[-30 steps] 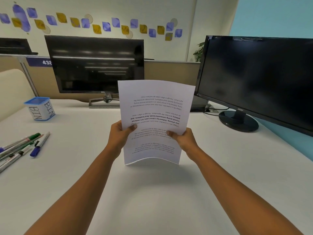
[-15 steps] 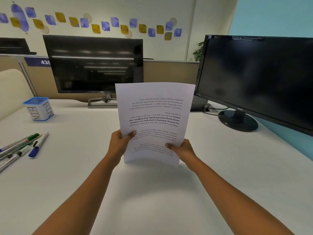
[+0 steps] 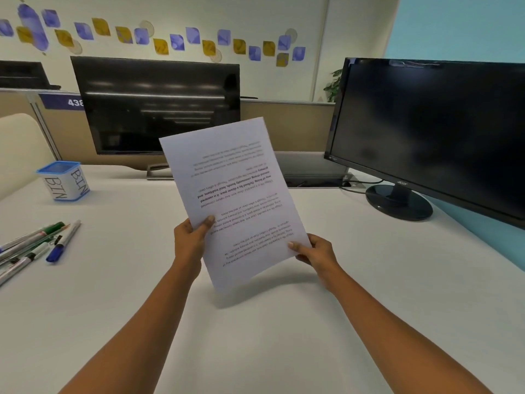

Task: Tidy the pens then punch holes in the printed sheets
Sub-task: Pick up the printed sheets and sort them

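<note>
- The printed sheets (image 3: 235,194) are held up in the middle of the view, over the white worktop (image 3: 255,331). They are tilted, with the top edge leaning toward 11 o'clock, and the print is upside down to the camera.
- The left grip (image 3: 189,242) pinches the sheets at their 8 o'clock edge, thumb on the printed face and fingers behind.
- The right grip (image 3: 318,253) pinches the 4 o'clock corner the same way, thumb in front.
- The lowest corner of the sheets hangs close over the worktop; I cannot tell if it touches.
- The pens (image 3: 37,245) lie loose in a bunch on the worktop at 9 o'clock of the sheets, well apart from both hands; one has a blue cap, another a green one.
- A blue-rimmed box marked BIN (image 3: 64,182) stands at 10 o'clock, beyond the pens.
- A dark monitor (image 3: 156,103) stands at 12 o'clock behind the sheets, and a second monitor (image 3: 431,129) at 2 o'clock.
</note>
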Motion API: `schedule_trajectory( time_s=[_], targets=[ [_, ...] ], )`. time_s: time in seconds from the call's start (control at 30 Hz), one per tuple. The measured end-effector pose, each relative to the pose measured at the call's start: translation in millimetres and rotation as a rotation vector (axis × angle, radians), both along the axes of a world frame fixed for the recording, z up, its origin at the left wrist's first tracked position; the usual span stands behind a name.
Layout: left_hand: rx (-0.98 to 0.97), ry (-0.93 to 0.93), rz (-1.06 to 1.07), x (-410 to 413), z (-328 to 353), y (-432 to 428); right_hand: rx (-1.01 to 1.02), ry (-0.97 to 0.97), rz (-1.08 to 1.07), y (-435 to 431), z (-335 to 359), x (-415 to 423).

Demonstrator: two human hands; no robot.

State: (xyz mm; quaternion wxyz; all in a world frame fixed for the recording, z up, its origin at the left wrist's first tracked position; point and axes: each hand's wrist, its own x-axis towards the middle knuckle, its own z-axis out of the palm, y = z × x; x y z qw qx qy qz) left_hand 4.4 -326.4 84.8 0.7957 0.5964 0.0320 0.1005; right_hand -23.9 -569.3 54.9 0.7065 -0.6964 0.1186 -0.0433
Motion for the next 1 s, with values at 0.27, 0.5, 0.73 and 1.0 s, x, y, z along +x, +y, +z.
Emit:
schedule_trajectory(
  time_s=[0.27,0.5,0.73,1.0],
  targets=[
    [-0.221,0.007,0.050,-1,-1,-16,0.562,-0.038,-0.133,22,6,2],
    [-0.389,0.045,0.107,-8,1,-38,0.397,-0.065,-0.050,56,6,6],
    [-0.372,0.101,0.095,-2,2,-21,0.155,-0.080,0.013,34,12,10],
    [-0.301,0.179,0.096,13,1,30,0.034,-0.052,0.027,-21,24,13]
  ],
)
